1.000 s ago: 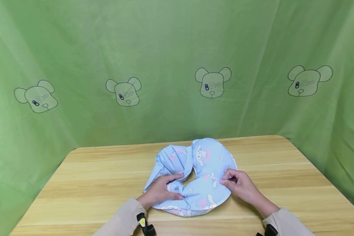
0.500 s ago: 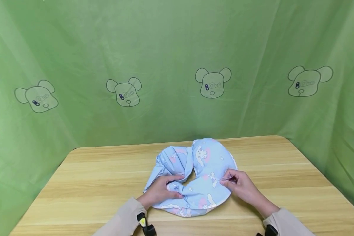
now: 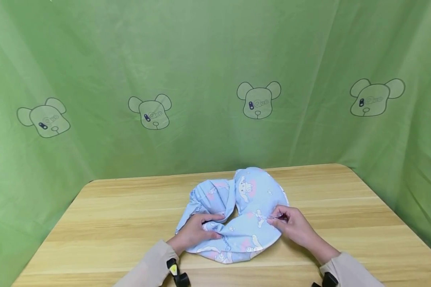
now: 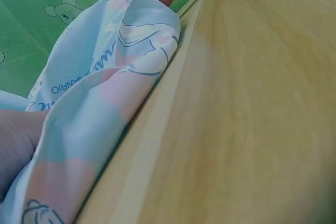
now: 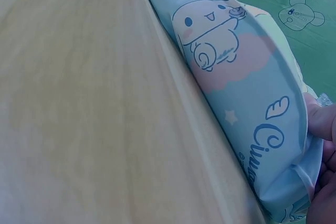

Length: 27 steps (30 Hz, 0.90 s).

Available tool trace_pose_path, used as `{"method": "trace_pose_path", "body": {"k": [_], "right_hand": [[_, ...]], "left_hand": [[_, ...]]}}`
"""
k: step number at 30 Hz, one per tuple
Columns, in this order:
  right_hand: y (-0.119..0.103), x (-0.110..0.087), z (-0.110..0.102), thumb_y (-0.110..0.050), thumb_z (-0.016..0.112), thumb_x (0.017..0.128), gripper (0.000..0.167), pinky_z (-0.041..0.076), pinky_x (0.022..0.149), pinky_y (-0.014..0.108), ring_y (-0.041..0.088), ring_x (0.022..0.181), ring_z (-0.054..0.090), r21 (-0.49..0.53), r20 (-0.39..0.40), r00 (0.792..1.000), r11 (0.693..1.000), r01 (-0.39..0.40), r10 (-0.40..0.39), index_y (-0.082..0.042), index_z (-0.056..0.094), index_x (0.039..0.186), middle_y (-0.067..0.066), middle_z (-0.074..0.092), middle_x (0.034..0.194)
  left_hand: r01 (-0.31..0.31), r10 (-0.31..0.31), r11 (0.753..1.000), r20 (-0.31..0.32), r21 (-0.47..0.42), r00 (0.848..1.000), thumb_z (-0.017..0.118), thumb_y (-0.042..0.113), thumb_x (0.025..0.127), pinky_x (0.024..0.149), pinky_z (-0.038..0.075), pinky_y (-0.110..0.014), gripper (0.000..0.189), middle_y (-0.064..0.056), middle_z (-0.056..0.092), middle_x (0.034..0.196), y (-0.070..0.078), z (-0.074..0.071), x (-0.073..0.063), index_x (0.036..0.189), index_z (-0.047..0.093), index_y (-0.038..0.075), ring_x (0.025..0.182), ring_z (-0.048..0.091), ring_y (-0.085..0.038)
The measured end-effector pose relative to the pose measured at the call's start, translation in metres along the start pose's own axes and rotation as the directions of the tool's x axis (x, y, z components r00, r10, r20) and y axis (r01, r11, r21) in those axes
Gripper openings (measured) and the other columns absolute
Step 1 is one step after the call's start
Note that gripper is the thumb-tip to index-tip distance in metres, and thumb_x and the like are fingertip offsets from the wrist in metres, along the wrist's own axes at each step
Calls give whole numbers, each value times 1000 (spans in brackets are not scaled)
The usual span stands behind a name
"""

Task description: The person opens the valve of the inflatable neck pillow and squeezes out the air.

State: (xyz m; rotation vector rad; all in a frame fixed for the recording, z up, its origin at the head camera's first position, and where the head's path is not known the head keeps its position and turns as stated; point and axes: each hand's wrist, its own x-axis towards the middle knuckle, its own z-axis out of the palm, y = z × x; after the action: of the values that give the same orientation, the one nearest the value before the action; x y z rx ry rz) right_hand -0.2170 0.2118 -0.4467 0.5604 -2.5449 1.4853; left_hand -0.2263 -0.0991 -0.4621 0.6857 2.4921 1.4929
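A light blue inflatable ring point(image 3: 251, 235) with cartoon prints lies limp and creased on the table, partly filled, around a small central hole. My left hand point(image 3: 194, 232) rests on its near left part, thumb and fingers spread over the crumpled film. At the right side, my right hand point(image 3: 292, 225) pinches a small clear valve point(image 3: 281, 216) between thumb and fingers; the fingers partly hide it. The left wrist view shows the ring's near edge point(image 4: 79, 124) bulging at the table. In the right wrist view, its seamed outer side point(image 5: 236, 77) stands next to the right fingers point(image 5: 320, 119).
The wooden table point(image 3: 122, 223) reaches back to a green curtain point(image 3: 201, 48) printed with bear heads, which also closes in both sides. Black wrist camera mounts point(image 3: 177, 275) sit at the cuffs.
The ring's left part has sunk slightly and its folds have shifted, and the front edge has shifted a little. Both hands keep nearly the same places.
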Motion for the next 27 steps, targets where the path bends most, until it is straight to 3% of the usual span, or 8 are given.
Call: {"method": "trace_pose_path", "body": {"k": [6, 12, 17, 20, 27], "right_hand": [[0, 1, -1, -2, 72, 79, 17, 41, 55, 21, 7, 63, 45, 3, -4, 1000, 1000, 20, -20, -9, 58, 72, -4, 50, 68], [1, 1, -1, -2, 72, 79, 16, 42, 55, 21, 6, 64, 45, -4, 0, 1000, 1000, 11, -11, -9, 59, 73, -3, 51, 69], [2, 1, 0, -2, 72, 79, 16, 42, 56, 21, 7, 65, 46, -4, 0, 1000, 1000, 9, -9, -9, 59, 74, -3, 52, 69], [1, 0, 0, -3, 72, 79, 15, 42, 56, 21, 6, 64, 46, 4, 0, 1000, 1000, 12, -12, -9, 59, 74, -3, 52, 69], [-1, -1, 0, -5, 73, 79, 15, 43, 57, 21, 6, 65, 46, 10, 2, 1000, 1000, 5, -5, -9, 59, 73, -4, 52, 69]], "left_hand": [[30, -31, 998, -18, -49, 999, 79, 10, 73, 105, 37, -38, 43, 4, 63, 123, 6, 1, 1, 114, 69, 19, 119, 53, -19], [28, -31, 997, -31, -76, 999, 77, 1, 74, 103, 39, -41, 38, -5, 66, 116, 30, -2, -5, 111, 69, 6, 117, 54, -26], [45, -47, 996, -40, -71, 998, 75, 1, 75, 101, 41, -39, 34, -5, 67, 114, 38, -4, -7, 108, 70, 6, 116, 55, -25], [56, -60, 996, -45, -76, 997, 75, 1, 75, 101, 41, -41, 32, -5, 68, 113, 32, -2, -5, 107, 72, 8, 115, 55, -25], [68, -71, 996, -40, -65, 997, 78, 12, 75, 99, 43, -35, 30, 8, 69, 108, -1, 3, 5, 103, 74, 23, 112, 57, -15]]}}
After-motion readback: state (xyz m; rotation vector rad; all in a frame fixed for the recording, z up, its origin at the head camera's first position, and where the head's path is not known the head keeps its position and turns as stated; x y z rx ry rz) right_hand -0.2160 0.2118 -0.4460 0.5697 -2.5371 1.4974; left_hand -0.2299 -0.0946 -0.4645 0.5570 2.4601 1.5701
